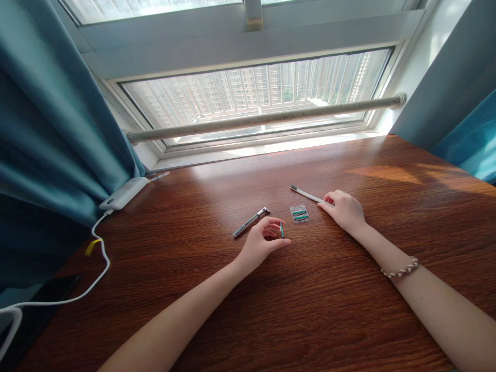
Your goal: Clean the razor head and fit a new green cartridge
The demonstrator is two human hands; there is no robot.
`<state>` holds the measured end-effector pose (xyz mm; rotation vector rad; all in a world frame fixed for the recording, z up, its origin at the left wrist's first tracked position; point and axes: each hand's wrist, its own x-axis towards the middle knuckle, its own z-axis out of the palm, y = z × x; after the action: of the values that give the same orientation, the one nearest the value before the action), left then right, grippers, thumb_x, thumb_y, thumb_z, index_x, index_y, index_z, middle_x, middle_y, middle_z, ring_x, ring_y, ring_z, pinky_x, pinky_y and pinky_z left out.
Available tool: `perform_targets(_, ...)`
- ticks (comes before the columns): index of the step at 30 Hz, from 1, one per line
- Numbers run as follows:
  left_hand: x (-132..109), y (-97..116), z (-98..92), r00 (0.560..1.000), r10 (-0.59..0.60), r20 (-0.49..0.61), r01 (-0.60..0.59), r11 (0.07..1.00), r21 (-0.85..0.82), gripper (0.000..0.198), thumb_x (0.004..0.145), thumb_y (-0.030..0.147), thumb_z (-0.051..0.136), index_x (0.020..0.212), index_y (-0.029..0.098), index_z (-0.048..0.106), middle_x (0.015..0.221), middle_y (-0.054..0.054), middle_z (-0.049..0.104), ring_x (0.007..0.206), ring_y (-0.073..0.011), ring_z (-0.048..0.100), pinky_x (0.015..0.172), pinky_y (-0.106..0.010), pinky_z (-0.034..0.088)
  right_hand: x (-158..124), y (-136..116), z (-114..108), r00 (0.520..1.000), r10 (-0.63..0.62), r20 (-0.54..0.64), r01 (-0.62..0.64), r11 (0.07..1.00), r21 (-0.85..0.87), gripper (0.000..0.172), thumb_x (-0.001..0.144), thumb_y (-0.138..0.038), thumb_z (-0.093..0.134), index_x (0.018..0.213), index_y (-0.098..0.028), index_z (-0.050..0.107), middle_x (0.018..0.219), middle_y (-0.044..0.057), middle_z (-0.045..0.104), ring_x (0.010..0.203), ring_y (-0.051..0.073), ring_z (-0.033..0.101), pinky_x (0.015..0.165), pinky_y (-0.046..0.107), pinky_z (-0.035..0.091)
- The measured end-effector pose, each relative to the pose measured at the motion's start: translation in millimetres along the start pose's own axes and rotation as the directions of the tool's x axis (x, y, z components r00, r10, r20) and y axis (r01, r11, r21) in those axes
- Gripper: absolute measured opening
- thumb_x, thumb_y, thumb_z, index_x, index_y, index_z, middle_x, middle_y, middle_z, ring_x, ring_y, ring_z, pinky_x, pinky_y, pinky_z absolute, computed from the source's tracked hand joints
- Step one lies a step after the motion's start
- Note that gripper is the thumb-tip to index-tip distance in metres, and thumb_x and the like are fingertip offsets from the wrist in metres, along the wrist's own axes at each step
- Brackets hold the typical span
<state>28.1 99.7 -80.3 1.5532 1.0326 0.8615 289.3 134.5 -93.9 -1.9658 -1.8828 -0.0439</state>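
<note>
Between the thumb and fingers of my left hand point(265, 237) is a small razor cartridge point(281, 230) with a green strip, held on edge. My right hand point(346, 211) pinches the handle end of a toothbrush point(308, 195), whose dark-bristled head points to the far left. A clear plastic case point(299, 213) with green-striped razor cartridges in it lies between my hands. Just beyond my left hand, a silver-grey razor handle point(250, 223) rests on the table at a slant.
The brown wooden table point(186, 310) reaches the window sill. At the far left sits a white power bank point(124, 194) with a white cable point(104, 258). A metal rail point(271, 119) crosses in front of the window; a blue curtain point(58, 103) hangs left.
</note>
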Motion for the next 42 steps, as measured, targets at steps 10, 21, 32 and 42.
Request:
perform_targets(10,-5,2,2.4,0.975,0.221,-0.029,-0.199,0.921,0.335,0.035,0.060,0.031,0.072,0.091,0.021,0.059,0.093,-0.005,0.059,0.088,-0.0206,0.052,0.078,-0.033,0.041,-3,-8,-5,0.994,-0.077,-0.073,0.080,0.996,0.043,0.015,0.075,-0.034,0.057,0.077,-0.019,0.059,0.081,0.006,0.057,0.078,0.022,0.052,0.065,0.031,0.038)
perform_targets(21,-5,-6,3.3,0.963,0.269,-0.008,-0.241,0.876,0.418,0.034,0.061,0.025,0.070,0.092,0.021,0.057,0.091,-0.005,0.059,0.086,-0.0211,0.052,0.077,-0.033,0.040,-42,-74,-12,0.800,-0.600,0.008,0.393,0.534,0.748,0.048,0.066,-0.035,0.071,0.109,-0.024,0.054,0.108,0.007,0.051,0.103,0.023,0.048,0.091,0.038,0.040)
perform_targets(32,-9,-4,7.2,0.974,0.227,0.021,-0.218,0.900,0.377,0.034,0.062,0.024,0.068,0.093,0.021,0.054,0.093,-0.004,0.057,0.087,-0.0209,0.051,0.078,-0.034,0.039,-43,-76,-8,0.811,-0.586,-0.004,0.391,0.536,0.748,0.041,0.068,-0.030,0.069,0.107,-0.025,0.057,0.107,0.007,0.052,0.100,0.023,0.050,0.090,0.040,0.041)
perform_targets(42,-8,1,8.4,0.957,0.290,0.028,-0.282,0.899,0.335,0.034,0.066,0.024,0.065,0.097,0.020,0.053,0.098,-0.006,0.057,0.092,-0.0199,0.052,0.083,-0.032,0.039,-43,-76,-13,0.820,-0.570,-0.057,0.408,0.511,0.756,0.037,0.070,-0.027,0.068,0.104,-0.022,0.056,0.104,0.007,0.053,0.099,0.022,0.050,0.089,0.038,0.041)
